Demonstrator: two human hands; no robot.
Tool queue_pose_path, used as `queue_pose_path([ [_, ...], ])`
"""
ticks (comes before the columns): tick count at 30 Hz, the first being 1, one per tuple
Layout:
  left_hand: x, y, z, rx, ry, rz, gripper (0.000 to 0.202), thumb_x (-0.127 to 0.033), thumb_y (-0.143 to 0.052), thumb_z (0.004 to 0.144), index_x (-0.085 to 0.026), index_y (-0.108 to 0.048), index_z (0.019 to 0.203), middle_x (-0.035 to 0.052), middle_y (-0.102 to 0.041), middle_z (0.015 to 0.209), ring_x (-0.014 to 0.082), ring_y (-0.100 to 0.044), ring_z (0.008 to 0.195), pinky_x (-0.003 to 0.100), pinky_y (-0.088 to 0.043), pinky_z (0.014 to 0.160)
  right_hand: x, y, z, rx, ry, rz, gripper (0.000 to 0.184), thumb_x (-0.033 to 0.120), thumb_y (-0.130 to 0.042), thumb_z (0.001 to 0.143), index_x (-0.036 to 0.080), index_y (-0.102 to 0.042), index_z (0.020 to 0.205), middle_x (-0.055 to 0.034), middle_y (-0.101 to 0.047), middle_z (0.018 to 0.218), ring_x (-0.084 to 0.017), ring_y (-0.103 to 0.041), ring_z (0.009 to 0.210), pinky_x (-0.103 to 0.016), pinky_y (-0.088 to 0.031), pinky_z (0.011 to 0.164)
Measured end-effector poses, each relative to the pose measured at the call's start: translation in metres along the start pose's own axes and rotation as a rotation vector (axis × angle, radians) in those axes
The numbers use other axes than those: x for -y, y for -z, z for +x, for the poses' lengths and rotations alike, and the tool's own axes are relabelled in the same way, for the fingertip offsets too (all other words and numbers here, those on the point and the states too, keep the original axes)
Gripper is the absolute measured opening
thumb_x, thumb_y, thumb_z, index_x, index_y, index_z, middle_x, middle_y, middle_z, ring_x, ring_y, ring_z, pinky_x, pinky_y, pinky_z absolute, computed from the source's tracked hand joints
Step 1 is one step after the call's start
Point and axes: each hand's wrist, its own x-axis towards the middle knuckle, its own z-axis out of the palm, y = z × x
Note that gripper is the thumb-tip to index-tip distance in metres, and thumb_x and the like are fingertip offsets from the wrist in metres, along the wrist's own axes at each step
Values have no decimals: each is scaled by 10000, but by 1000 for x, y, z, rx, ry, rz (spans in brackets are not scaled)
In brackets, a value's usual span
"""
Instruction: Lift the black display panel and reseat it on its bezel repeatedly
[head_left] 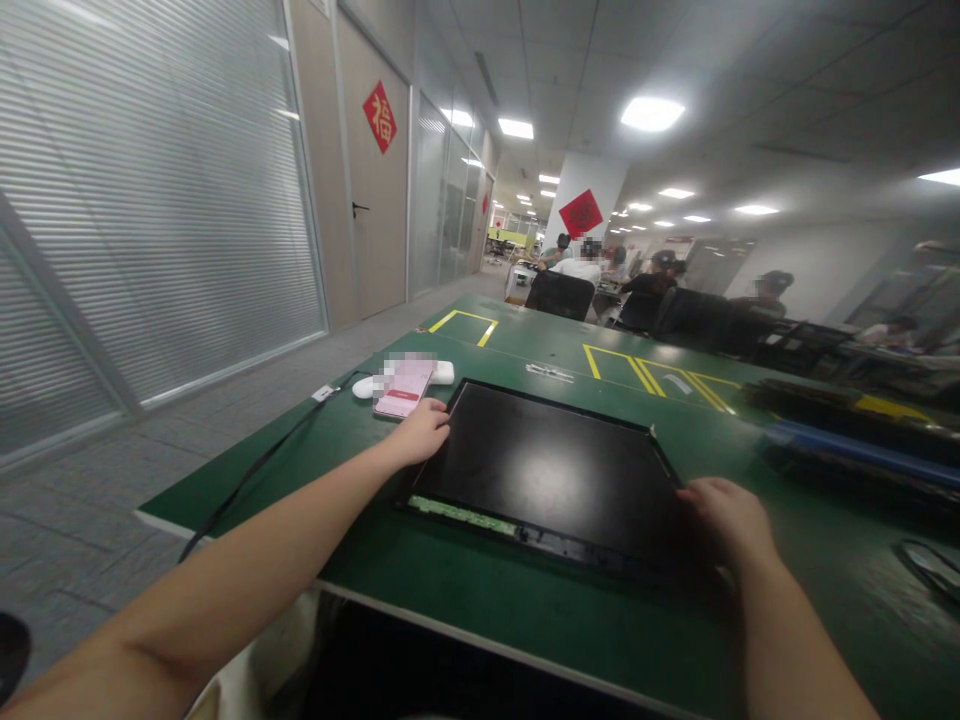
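A flat black display panel (551, 465) lies on the green table (525, 610) in front of me, with a green circuit strip (461, 515) along its near edge. My left hand (421, 430) grips the panel's left edge, fingers curled over it. On the panel's near right corner sits my right hand (727, 520), its fingers bent around that edge. A pink phone (405, 388) lies just beyond my left hand, apart from it.
A white device (442, 372) with a black cable (255, 470) lies by the phone. Stacked dark panels and a blue strip (855, 445) fill the table's right side. Yellow tape boxes (645, 372) mark the far tabletop. Several seated people (652, 290) work farther back. A corridor runs on the left.
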Motion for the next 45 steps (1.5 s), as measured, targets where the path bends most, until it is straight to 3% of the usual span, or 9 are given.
queue_pose_path([
  [9,-5,4,-7,2,-48,10,312,-358,-530,795,-132,-729,876,142,-545,1195,301,-528,1169,414,-399,1081,4,2,-3,21,3,-41,286,400,-551,653,195,-701,785,-86,-750,814,-228,-626,647,-328,-429,594],
  [15,-8,4,-8,26,-42,40,312,-356,-535,806,-124,-720,903,149,-525,1211,307,-499,1217,397,-383,1091,-1,1,2,7,45,-54,288,398,-554,640,188,-701,771,-89,-745,772,-230,-622,642,-326,-424,599],
  [18,-13,6,-11,52,-30,60,404,-353,-547,806,-89,-691,1077,174,-486,1275,316,-471,1259,389,-355,1107,0,1,0,15,34,-55,296,402,-554,640,194,-707,785,-78,-748,798,-232,-625,666,-333,-428,625],
  [21,-19,15,-17,92,-44,59,573,-382,-564,812,-112,-561,1318,184,-392,1409,332,-422,1313,426,-327,1118,2,1,-2,8,23,-37,300,404,-559,641,192,-708,792,-77,-749,815,-233,-625,679,-336,-429,636],
  [25,-27,35,-28,256,-251,88,618,-447,-669,754,-191,-583,1310,174,-423,1439,377,-369,1345,510,-297,1110,3,1,-3,9,-1,-35,285,396,-560,656,196,-711,794,-74,-748,814,-230,-628,673,-333,-430,629],
  [30,-30,48,-35,457,-390,6,717,-464,-775,674,-283,-568,1337,126,-388,1506,360,-338,1381,480,-334,1095,2,1,-2,12,11,-43,259,393,-568,663,206,-707,775,-65,-747,786,-224,-623,650,-326,-423,611],
  [37,-24,51,-32,478,-411,-48,802,-400,-825,626,-341,-527,1368,83,-370,1526,337,-373,1373,446,-350,1094,-1,-1,-1,-6,50,-46,239,379,-550,681,208,-694,764,-63,-749,793,-217,-620,660,-318,-409,610],
  [45,-34,52,-33,471,-512,-94,717,-258,-815,626,-302,-591,1306,72,-448,1472,299,-441,1333,402,-348,1103,2,0,-3,2,35,-65,230,371,-558,678,207,-692,767,-62,-749,794,-218,-615,657,-322,-408,618],
])
